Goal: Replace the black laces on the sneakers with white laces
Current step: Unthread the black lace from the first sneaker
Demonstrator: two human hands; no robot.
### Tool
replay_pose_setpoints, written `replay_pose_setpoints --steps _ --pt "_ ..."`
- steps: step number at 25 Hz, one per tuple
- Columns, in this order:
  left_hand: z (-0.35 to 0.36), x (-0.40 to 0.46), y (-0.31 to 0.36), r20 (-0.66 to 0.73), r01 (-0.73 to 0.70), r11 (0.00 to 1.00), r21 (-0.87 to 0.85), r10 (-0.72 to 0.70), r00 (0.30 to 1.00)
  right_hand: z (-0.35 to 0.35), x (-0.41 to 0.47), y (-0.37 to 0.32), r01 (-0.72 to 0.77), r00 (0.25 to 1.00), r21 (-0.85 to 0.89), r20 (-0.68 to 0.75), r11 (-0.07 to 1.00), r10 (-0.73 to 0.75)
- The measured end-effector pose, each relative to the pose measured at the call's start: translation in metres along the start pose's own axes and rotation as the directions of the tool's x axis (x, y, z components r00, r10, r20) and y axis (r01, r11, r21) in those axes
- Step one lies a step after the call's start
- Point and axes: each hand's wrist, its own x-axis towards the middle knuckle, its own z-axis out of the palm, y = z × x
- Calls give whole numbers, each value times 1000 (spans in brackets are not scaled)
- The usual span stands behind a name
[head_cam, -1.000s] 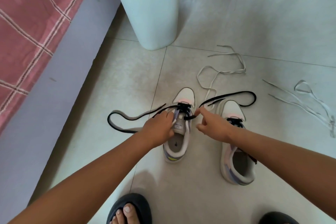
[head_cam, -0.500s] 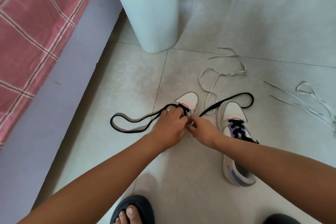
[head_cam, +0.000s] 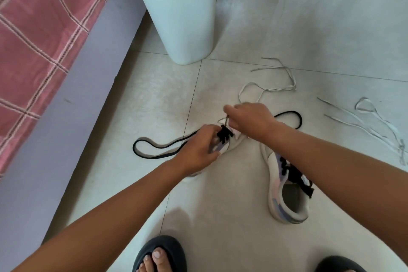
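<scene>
Both hands gripped: your left hand [head_cam: 198,150] held the sneaker [head_cam: 223,146], your right hand [head_cam: 249,119] pinched its limp, light black lace [head_cam: 225,122] at 12 o'clock, best taken near the eyelet

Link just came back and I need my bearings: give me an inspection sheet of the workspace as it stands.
Surface: pale tiled floor, grout lines visible.
Job's things: left sneaker partly laced in black, its black lace trailing loose to the left; right sneaker fully laced in black; two white laces, one beyond the shoes, one far right, both loose on the floor.
Clutter: nothing seen.
Grippers: left hand holds the left sneaker; right hand pinches a lace strand above it.
Cables: nothing seen.
Surroundings: white bin with blue liner; bed with red checked cover; person's feet in dark slippers.
</scene>
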Motion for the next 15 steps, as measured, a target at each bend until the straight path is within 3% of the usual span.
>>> replay_pose_setpoints --steps 1,3,4,6,8,10,12,14,15 --pt "-4 -2 -2 -71 13 1000 -11 -13 997 -5 8 -6 110 972 -67 -203 992 -121" --pt "-7 -5 -4 -183 78 995 64 -65 981 -11 21 -21 194 912 -174 -331 966 -243" --pt "-6 -6 -3 -216 105 989 107 -80 973 -5 25 -27 147 942 -115 -285 982 -175" --pt "0 -8 -1 -275 99 983 154 -53 960 8 23 -33 -199 976 182 -51 963 212" --pt "4 -7 1 -362 130 982 139 -72 929 23 11 -30 -514 851 501 198 696 486" --pt "8 -1 1 -451 231 970 75 -174 875 32 1 -27 -574 801 674 344 465 490" --pt "12 10 3 -425 411 911 -36 -387 819 36 -1 -29 -570 799 763 429 305 422" --pt "14 20 4 -313 561 823 -85 -557 769 36 2 -34 -578 795 791 491 199 356" --pt "14 22 3 -270 584 808 -75 -581 768 36 4 -34 -583 795 788 505 197 335"
